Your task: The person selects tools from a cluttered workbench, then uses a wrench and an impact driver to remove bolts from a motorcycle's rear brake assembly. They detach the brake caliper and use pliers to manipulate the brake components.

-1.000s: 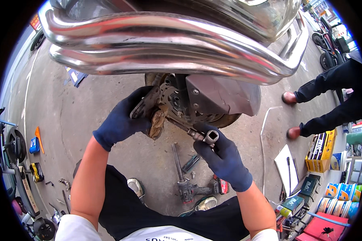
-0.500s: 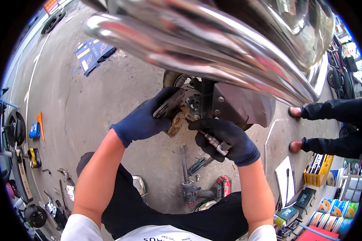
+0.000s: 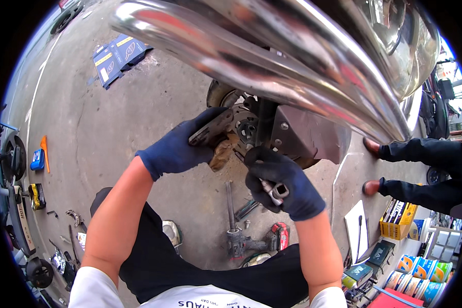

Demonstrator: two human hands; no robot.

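I note the extended left hand (image 3: 177,141) grasping a dark metal part (image 3: 210,127), the inward-angled right hand (image 3: 290,185) clenched around a socket wrench (image 3: 273,194), and lettering on the shirt (image 3: 203,295).

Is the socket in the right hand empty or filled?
Empty, as far as shows: the socket in the right hand has its open end in view, a dark hollow with nothing visible inside.

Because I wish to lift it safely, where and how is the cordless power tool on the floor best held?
Probably by its dark handle, between the body and the red battery, coming from above. It lies flat, leaving the handle's upper side exposed, while the long shaft points away from the person. The right hand looks nearer, but it holds a metal tool.
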